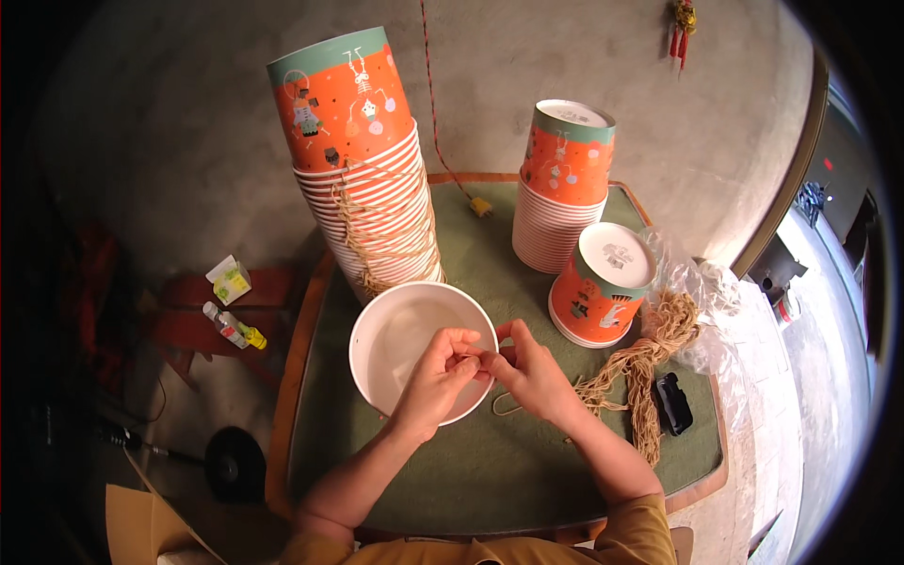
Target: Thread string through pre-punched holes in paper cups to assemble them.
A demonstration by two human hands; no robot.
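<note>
From the head view, both hands meet at the near right rim of an open white paper bucket point(414, 344) on the green table point(471, 461). The left hand point(435, 379) and right hand point(532, 372) have their fingers pinched together on a thin twine handle point(513, 403), whose held part is hidden between the fingertips. A bundle of twine point(650, 363) lies to the right, beside a black object point(673, 403) too small to identify. Stacks of orange buckets point(363, 160) stand beyond.
</note>
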